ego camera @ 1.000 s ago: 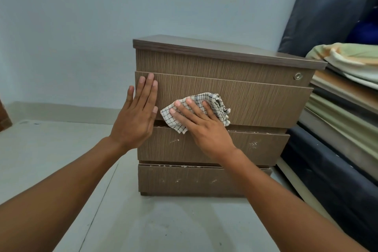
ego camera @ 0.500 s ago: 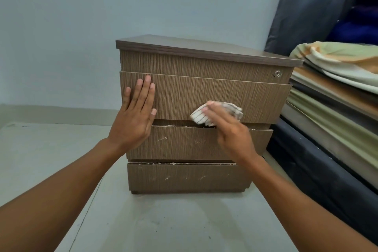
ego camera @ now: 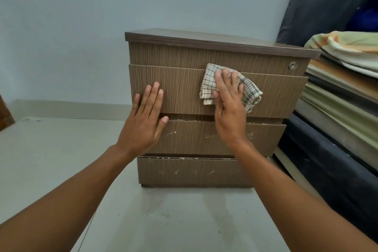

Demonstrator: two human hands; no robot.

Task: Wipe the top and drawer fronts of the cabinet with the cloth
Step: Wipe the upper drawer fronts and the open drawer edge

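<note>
Checked cloth (ego camera: 250,91) is bunched flat against the top drawer front (ego camera: 180,92) of the cabinet (ego camera: 204,55), right of centre, its upper edge just over the drawer's top lip. Right hand (ego camera: 230,108) presses it w/ fingers (ego camera: 226,80) straight & close together, tips near the cloth's upper edge; thumb lies on its lower-left corner. Cloth pokes out left of the fingers & in a folded wad to their right; nothing curls round it. Left hand (ego camera: 145,122) is flat on the same front, left part, fingers straight & together, thumb out over the gap btwn top & middle drawer (ego camera: 194,137). Middle & bottom drawer (ego camera: 184,172) carry pale scuffs. Round lock (ego camera: 293,65) sits top right. Cabinet stands on a grey floor (ego camera: 153,221) by a pale blue wall (ego camera: 81,16); stacked mattresses (ego camera: 337,96) w/ folded bedding (ego camera: 347,47) just to its right.
</note>
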